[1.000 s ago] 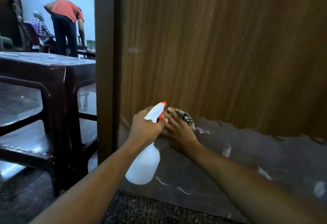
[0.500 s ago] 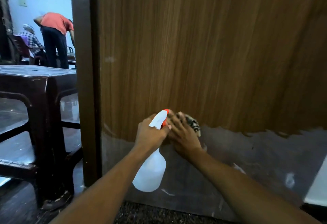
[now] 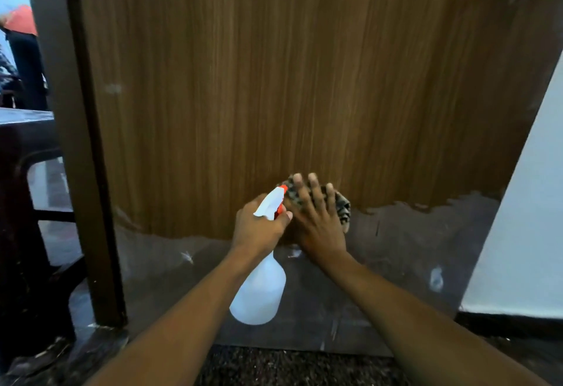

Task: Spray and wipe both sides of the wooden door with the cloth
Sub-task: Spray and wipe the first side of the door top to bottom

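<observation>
The wooden door (image 3: 274,81) fills the view, brown grain above and a worn grey band (image 3: 396,257) along its bottom. My left hand (image 3: 259,227) grips the neck of a white spray bottle (image 3: 259,291) with an orange trigger, nozzle aimed at the door. Right beside it, my right hand (image 3: 320,221) presses a dark patterned cloth (image 3: 342,206) flat against the door with straight, spread fingers, just where wood meets the grey band. Most of the cloth is hidden under the hand.
The dark door edge (image 3: 76,142) runs down the left. Beyond it stand a dark wooden table (image 3: 21,172) and a person in an orange shirt (image 3: 21,23). A white wall (image 3: 524,203) is at the right. Dark speckled floor (image 3: 289,367) lies below.
My view has shifted right along the door. Both hands moved right across the door, and the right hand with the cloth slid up a little.
</observation>
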`<state>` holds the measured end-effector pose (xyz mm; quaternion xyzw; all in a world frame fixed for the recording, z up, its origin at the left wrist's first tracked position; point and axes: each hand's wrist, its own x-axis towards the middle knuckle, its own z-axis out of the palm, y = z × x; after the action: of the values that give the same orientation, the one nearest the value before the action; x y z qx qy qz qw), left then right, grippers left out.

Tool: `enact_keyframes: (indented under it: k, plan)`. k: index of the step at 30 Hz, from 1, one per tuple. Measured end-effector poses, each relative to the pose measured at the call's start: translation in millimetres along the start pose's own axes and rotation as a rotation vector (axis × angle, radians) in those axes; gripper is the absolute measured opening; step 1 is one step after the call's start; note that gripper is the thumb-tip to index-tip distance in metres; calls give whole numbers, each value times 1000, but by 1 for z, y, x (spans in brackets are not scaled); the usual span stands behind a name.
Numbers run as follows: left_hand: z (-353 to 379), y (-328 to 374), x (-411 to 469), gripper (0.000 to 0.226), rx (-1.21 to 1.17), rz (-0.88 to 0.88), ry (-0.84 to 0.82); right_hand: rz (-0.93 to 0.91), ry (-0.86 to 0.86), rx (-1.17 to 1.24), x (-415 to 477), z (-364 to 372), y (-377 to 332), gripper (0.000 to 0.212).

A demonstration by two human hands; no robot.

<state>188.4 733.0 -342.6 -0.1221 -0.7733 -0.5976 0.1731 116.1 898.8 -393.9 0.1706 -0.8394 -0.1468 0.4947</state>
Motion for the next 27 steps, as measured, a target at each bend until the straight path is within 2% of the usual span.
enact_keyframes:
  k: [3,5,7,9,11,13,15,18,20,21,24,25,27]
  plan:
    - [15,3,2,50,1,-14,-13,-359,-145,-115,-35,24,-4,89]
    - [24,7,-1,54,-3,-64,-27,-434,-205,-159,-71,30,11,92]
    - [33,7,-5,52,5,-58,-52,-310,-166,-109,-99,23,33,90]
    - [43,9,-11,42,-10,-45,-71,-69,-103,-83,-109,10,59,85]
    - [50,9,-14,41,-37,-69,-76,230,-60,-25,-91,-5,76,81]
    - [55,9,-14,47,-36,-101,-72,402,-7,34,-57,-14,75,70]
    - [61,11,-13,50,-20,-80,-64,320,14,42,-36,-12,65,70]
    - [68,15,-12,45,4,-10,-41,-61,-29,18,-62,6,53,78]
    - [76,20,-14,47,32,-1,-63,-168,-83,-44,-101,15,65,77]
    - [82,22,-14,47,33,-5,-66,-121,-88,-49,-120,18,74,78]
    - [97,27,-15,45,-21,-48,-69,217,-94,-17,-149,15,103,95]
    - [103,29,-16,42,-29,-48,-71,331,-72,13,-145,10,111,93]
    - [116,32,-15,40,-26,-38,-79,572,29,94,-118,0,125,74]
